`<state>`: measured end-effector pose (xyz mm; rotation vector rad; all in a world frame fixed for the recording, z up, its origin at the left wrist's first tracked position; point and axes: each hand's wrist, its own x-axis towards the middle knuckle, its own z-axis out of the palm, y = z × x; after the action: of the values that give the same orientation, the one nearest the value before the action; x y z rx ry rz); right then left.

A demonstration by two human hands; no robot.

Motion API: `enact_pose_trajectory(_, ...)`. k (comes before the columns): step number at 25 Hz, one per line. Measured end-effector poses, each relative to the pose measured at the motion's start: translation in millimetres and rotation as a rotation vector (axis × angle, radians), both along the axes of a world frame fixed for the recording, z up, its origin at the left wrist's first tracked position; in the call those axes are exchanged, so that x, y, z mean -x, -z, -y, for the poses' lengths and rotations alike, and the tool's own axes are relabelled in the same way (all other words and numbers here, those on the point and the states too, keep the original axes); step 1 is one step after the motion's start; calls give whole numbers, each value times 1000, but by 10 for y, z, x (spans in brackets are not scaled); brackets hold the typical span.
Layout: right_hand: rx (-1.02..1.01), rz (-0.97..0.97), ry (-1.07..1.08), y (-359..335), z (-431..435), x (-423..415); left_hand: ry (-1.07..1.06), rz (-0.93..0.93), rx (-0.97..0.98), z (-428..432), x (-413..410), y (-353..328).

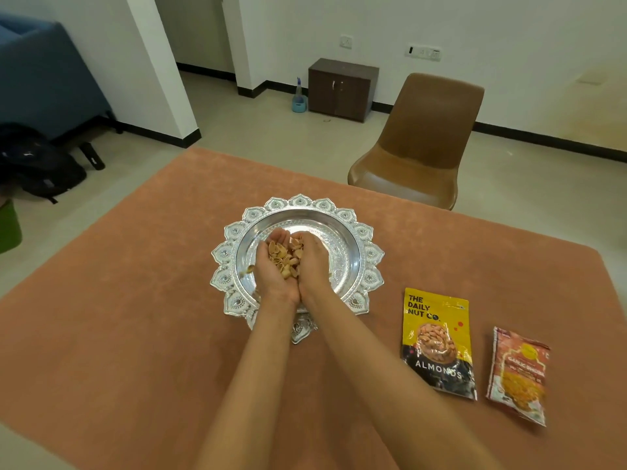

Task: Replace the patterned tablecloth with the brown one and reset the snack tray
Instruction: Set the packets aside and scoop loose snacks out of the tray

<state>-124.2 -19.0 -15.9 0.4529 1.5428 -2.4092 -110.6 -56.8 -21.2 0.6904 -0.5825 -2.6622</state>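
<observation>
Head view: both hands were cupped together, heels touching, over the silver tray (370,253) at frame centre. The left hand (273,271) and right hand (315,262) each curled up round a shared heap of pistachios (284,258); I couldn't tell whether these were whole nuts or empty shells. The brown tablecloth (135,300) was already spread over the desk, hiding its top, with the tray resting on it. The patterned cloth was not in view. Judging by that, the swap was done and the tray reset was in progress. Risks:
1. The cup leaks. One blurred piece (249,270) sat by the tray's left rim and looked to be dropping. If the hands part unevenly or tip while high up, more would likely bounce off the metal onto the cloth.
2. The tray seemed to stand on a foot (303,329), so a wrist pressing on the near rim could rock it.
3. The cloth was loose, so a dragging forearm could ruck it and shift the packets.

Writing: the yellow packet (437,344) at lower right read "THE DAILY NUT CO." and "ALMONDS". The red packet (519,374) further right was blurred; the first word looked like "GARLIC" and the rest was unreadable. Both lay flat, well apart from the tray.
</observation>
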Motion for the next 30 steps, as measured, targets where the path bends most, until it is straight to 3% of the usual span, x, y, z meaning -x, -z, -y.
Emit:
enact_pose_trajectory(9,11,-129,99,-46,-707,-208,105,-52,157,-733,-186,-40)
enact_pose_trajectory(17,-90,-211,377,38,-2393,-702,368,-97,184,-2428,-651,-70)
enact_pose_trajectory(24,-96,-235,663,293,-4241,-2079,660,-74,151,-4287,-1867,244)
enact_pose_trajectory(30,-117,-113,987,883,-5717,-3731,972,48,81,-5835,-3403,1011)
